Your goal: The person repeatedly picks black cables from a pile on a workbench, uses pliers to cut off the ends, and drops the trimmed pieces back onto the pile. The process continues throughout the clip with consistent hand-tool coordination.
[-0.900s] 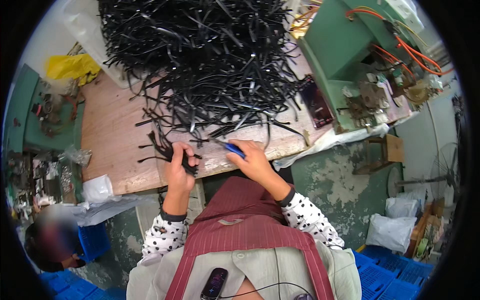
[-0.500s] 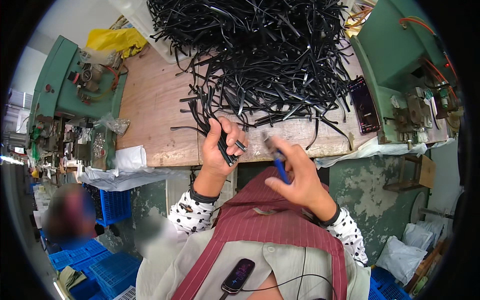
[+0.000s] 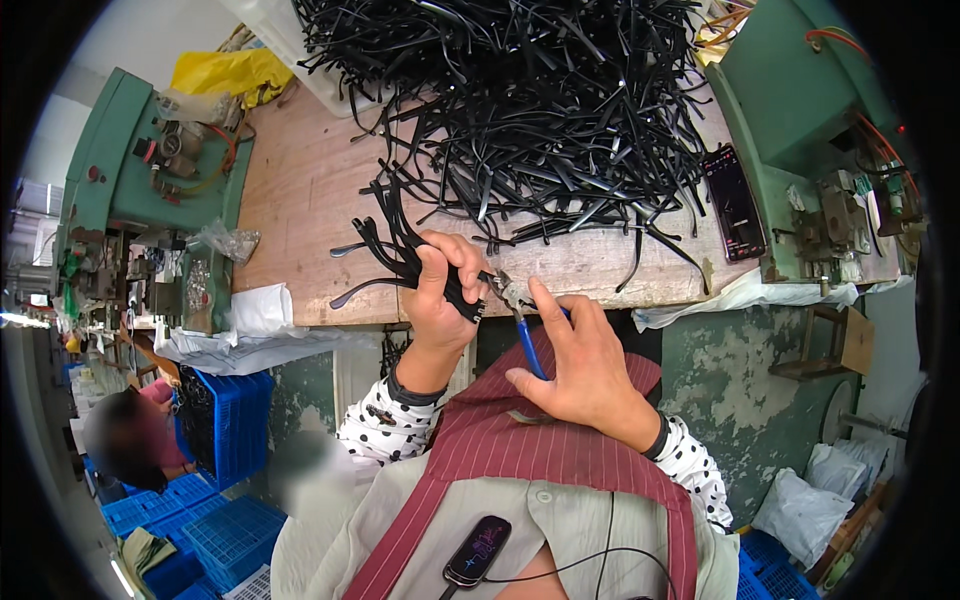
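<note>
Several thin black strips (image 3: 400,245) are clamped in the curled fingers of the left hand (image 3: 445,290), held as a bundle whose long axis runs up and to the left, away from the person, while short ends stick out just below the fist toward the right. The right hand (image 3: 575,360) is closed around the blue handles of a pair of pliers (image 3: 518,312), whose metal nose points up and left and sits right at those lower ends, touching or nearly so; whether the jaws are shut on a strip cannot be told. So the bundle lies to the left of the tool tip, and the right hand is the nearer one to the ends being worked. Both hands hover at the near edge of a wooden workbench (image 3: 300,200), beyond which a big heap of black strips (image 3: 540,110) spreads, with a dark phone (image 3: 735,200) and a green machine (image 3: 810,90) to the right.
</note>
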### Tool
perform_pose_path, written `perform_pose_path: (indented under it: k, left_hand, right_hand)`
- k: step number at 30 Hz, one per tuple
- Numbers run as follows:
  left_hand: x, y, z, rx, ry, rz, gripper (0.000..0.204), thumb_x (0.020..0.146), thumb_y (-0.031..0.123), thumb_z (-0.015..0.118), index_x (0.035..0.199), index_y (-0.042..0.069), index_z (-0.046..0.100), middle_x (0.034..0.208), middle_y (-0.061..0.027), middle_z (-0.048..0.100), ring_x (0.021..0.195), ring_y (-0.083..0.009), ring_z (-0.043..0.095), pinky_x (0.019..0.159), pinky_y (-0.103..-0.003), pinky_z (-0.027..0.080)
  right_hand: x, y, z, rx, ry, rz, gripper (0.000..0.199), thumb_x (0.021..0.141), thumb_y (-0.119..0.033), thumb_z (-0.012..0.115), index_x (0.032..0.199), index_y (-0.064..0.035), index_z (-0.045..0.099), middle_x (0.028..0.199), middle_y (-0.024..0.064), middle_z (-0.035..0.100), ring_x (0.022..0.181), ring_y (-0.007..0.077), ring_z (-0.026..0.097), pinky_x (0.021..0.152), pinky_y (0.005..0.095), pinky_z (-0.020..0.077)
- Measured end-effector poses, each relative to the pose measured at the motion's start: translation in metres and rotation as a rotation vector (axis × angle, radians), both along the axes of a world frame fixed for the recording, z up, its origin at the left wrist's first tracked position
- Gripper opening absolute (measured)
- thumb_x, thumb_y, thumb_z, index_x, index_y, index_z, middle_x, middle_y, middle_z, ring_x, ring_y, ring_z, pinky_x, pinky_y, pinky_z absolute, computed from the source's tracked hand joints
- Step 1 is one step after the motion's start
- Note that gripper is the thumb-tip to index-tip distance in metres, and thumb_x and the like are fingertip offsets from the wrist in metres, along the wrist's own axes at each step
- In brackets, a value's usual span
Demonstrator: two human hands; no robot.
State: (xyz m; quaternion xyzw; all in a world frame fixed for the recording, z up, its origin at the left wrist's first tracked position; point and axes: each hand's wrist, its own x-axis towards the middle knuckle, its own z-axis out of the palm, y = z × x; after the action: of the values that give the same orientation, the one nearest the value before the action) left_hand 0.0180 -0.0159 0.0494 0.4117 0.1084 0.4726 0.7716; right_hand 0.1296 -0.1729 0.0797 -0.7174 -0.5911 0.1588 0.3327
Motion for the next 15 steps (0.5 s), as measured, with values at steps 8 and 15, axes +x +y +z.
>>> perform_pose_path:
  k: [8,15]
  left_hand:
    - [0.000,0.002,-0.002,-0.004,-0.005,-0.030,0.038,0.106,0.045,0.047,0.092,0.009,0.050,0.069,-0.0031,0.046,0.055,-0.0102,0.042,0.055,-0.024,0.042]
    - [-0.007,0.012,0.001,-0.199,0.079,-0.265,0.041,0.108,0.047,0.037,0.087,0.013,0.048,0.066,0.0027,0.043,0.052,-0.0082,0.039,0.053,-0.025,0.038]
  right_hand:
    - [-0.003,-0.003,0.001,-0.095,0.045,0.052,0.100,0.070,-0.034,0.084,0.153,-0.0066,0.036,0.109,0.0222,0.053,0.099,0.0379,0.056,0.081,0.0441,0.0523]
    - [0.006,-0.011,-0.005,-0.072,0.169,0.131,0.099,0.071,-0.033,0.083,0.154,-0.0055,0.037,0.100,0.0152,0.053,0.085,0.0310,0.057,0.078,0.0399,0.0505]
